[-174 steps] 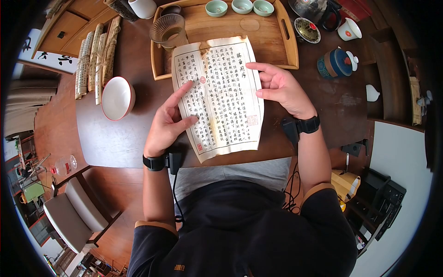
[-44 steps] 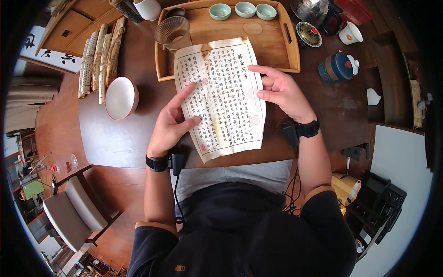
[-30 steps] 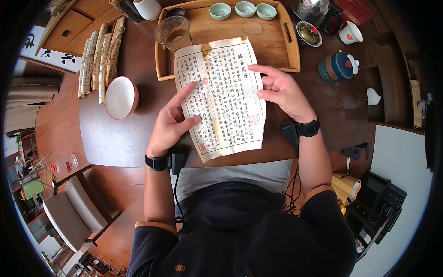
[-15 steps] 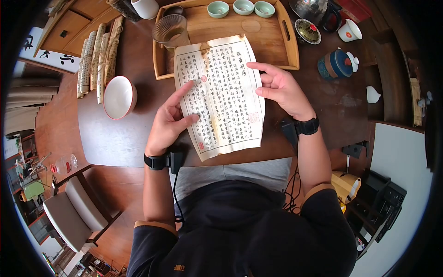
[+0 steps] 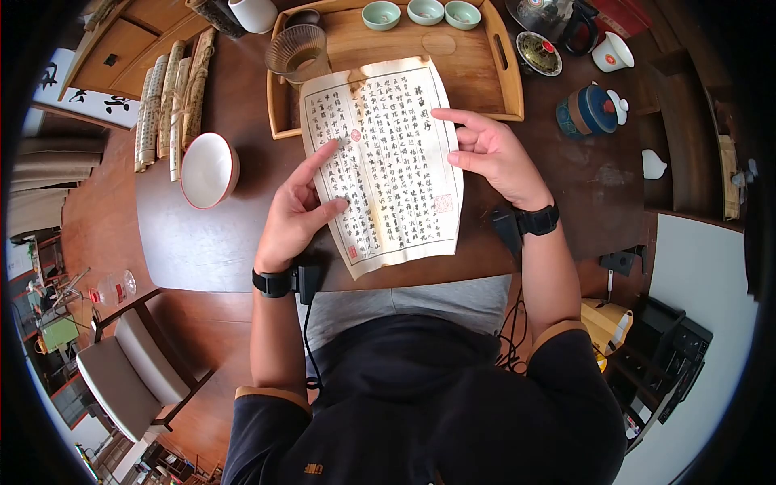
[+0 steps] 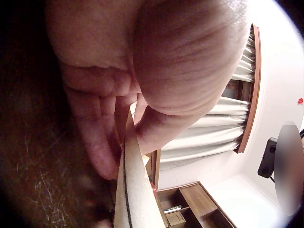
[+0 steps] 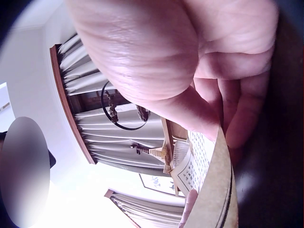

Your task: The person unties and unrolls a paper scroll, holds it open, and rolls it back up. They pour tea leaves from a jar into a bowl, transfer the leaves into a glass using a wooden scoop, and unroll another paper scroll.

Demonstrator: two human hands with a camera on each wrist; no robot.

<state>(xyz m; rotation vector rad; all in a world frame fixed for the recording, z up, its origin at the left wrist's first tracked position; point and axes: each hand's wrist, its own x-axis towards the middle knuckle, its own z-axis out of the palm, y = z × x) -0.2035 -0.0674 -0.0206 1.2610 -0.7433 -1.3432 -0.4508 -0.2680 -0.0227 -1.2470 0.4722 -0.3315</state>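
A sheet of calligraphy paper [image 5: 392, 174], with black characters, red seals and a scorched top edge, is held up over the front of the table. My left hand [image 5: 297, 214] pinches its left edge; thumb and index finger lie on the written side. On the opposite edge my right hand [image 5: 497, 158] grips the sheet with the thumb in front. The left wrist view shows the paper [image 6: 135, 190] edge-on, passing between thumb and fingers. From the right wrist, the paper [image 7: 216, 175] bows as it runs between thumb and fingers, some of which are hidden behind it.
Behind the sheet stands a wooden tray [image 5: 505, 89] with small green cups [image 5: 381, 14] and a ribbed glass pitcher [image 5: 297, 52]. To the left are a white bowl [image 5: 210, 170] and several rolled scrolls [image 5: 171, 105]. A blue jar [image 5: 590, 111] and a lidded bowl [image 5: 539, 53] stand right.
The sheet has tilted slightly in the hands, its top edge shifting a little up and left in the head view. Both hands keep their hold; the head view itself has shifted slightly.
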